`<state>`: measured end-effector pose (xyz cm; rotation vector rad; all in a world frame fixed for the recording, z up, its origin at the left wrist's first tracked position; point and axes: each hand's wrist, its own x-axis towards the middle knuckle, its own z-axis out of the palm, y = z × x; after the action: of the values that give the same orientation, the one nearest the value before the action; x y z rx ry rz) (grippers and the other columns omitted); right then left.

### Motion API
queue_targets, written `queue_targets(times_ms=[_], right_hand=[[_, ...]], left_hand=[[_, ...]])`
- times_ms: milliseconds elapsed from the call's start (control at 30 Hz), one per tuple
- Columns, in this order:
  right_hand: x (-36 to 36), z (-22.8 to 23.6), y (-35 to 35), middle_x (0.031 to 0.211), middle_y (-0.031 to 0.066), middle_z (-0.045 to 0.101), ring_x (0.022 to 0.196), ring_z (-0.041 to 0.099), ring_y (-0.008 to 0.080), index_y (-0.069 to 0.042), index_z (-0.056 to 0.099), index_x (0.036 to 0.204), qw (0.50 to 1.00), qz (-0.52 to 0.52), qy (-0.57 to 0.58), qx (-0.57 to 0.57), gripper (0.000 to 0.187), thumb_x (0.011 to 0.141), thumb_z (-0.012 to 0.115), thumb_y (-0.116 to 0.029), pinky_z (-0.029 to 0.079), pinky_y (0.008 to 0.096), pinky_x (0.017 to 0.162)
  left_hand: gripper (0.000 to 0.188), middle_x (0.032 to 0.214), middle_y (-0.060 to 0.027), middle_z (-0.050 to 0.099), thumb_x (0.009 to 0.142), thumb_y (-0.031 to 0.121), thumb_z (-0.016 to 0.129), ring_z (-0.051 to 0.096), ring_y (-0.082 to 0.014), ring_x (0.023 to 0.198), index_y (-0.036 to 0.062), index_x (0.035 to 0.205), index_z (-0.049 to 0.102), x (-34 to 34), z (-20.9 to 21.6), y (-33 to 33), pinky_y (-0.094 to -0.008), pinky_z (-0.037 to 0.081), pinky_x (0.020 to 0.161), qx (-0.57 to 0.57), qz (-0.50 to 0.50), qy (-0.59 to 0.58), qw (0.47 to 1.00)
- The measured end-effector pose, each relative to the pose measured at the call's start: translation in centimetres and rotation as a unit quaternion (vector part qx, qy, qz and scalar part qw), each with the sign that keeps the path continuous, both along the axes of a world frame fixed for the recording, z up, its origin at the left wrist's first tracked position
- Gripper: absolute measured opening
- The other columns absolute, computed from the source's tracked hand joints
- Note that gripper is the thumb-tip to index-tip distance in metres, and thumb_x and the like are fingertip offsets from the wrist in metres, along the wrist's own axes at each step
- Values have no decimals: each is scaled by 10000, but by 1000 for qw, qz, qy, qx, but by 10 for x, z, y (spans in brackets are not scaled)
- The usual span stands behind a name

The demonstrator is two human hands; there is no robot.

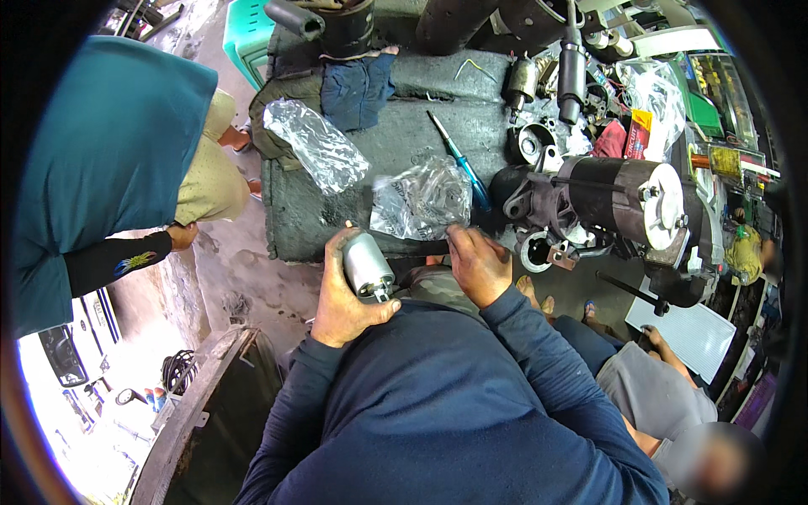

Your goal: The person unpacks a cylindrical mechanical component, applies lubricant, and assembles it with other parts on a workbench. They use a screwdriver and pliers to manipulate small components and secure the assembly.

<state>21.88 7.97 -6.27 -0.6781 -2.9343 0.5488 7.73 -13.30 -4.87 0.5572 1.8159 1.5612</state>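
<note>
My left hand [341, 295] is wrapped round a silver starter solenoid [367, 263], held tilted just off the near edge of the workbench. A small fork-like metal end of the solenoid points down toward me. At the bench edge, my right hand [483, 268] has its fingers pinched at the lower corner of a crumpled clear plastic bag [421, 199]. Behind that bag lies a blue-handled screwdriver [465, 168]. Farther left on the bench is a second clear plastic bag [318, 147]. A large starter motor [614, 198] rests to the right of my right hand.
The dark workbench [303, 227] holds rags [358, 91] at the far left and several metal parts at the far right. One person in a teal garment [118, 143] stands at left; another in a grey shirt [656, 387] is low at right. A teal plastic stool [246, 38] stands behind.
</note>
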Motion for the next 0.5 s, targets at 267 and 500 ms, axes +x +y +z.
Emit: queue_targets(times_ms=[267,500], right_hand=[[3,14,0,928,143,702,825,710,357,-33,655,1043,970,-48,197,-133,204,855,718,12,562,398,714],[-39,36,2,925,182,706,835,712,398,-33,635,1053,966,-92,190,-152,184,885,707,-11,568,414,729]], left_hand=[[1131,1367,-118,477,565,226,955,477,-245,1261,61,1501,341,-4,-6,1,-386,413,1100,7,-10,-25,1000],[1165,1393,-121,465,574,329,976,481,-253,1276,54,1510,341,-13,-5,1,-385,397,1119,28,-7,-9,1000]])
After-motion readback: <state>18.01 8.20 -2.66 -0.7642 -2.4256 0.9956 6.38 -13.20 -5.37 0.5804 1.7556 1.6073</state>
